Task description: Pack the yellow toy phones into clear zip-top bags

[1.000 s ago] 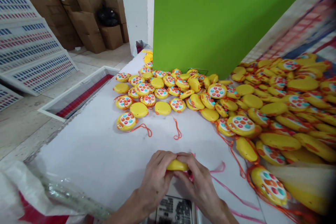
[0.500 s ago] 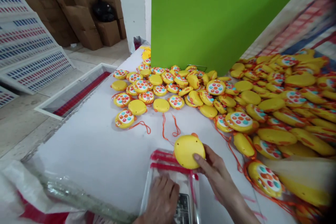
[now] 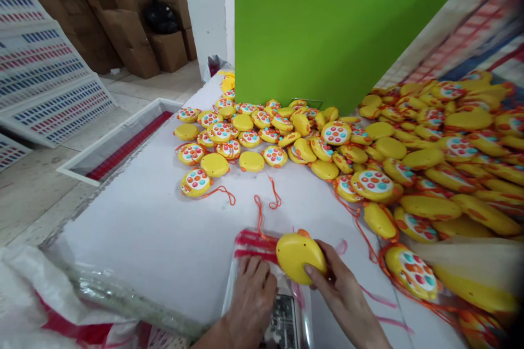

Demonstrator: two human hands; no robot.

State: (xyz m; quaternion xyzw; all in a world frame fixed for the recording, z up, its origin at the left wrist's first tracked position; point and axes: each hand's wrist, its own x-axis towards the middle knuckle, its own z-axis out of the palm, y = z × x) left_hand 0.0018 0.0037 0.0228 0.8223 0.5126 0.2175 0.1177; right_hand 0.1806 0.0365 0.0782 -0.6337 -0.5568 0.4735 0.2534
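My right hand [image 3: 333, 283] grips a yellow toy [image 3: 301, 257] by its right edge, thumb on the plain back. The toy is tilted, and an orange cord [image 3: 259, 217] trails from it over the table. My left hand [image 3: 254, 297] is closed, its curled fingers on a clear plastic bag [image 3: 256, 240] with red stripes at its top. Exactly how the fingertips pinch the bag is hidden. A dark printed piece [image 3: 284, 319] shows through the bag. The toy hangs just over the bag's right upper part; whether they touch, I cannot tell.
Many similar toys with coloured buttons lie spread [image 3: 221, 132] at the back and heaped [image 3: 426, 207] on the right. A green panel [image 3: 319, 27] stands behind them. Clear plastic wrap [image 3: 123, 300] lies front left. White crates [image 3: 53, 76] and cardboard boxes [image 3: 126, 38] stand beyond the table.
My right hand has brought the toy down and slightly right, tilting it, with its cord dragged along. My left hand has shifted slightly up on the bag.
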